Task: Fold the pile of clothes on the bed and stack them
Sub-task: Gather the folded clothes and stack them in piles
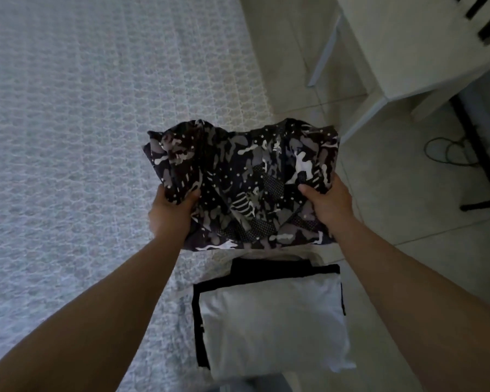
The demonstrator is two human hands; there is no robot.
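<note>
A folded dark camouflage garment (244,182) with grey and white patches hangs in the air above the bed's right edge. My left hand (171,213) grips its left side, thumb on top. My right hand (327,206) grips its right side the same way. Below and nearer to me lies a stack of folded clothes (272,321) on the bed, with a white piece on top and a black garment showing under it along the top and left edges.
The bed (82,137) has a pale textured cover and fills the left half of the view. To the right is a tiled floor (408,179), a white piece of furniture (393,52), a black stand (481,165) and a coiled cable (447,151).
</note>
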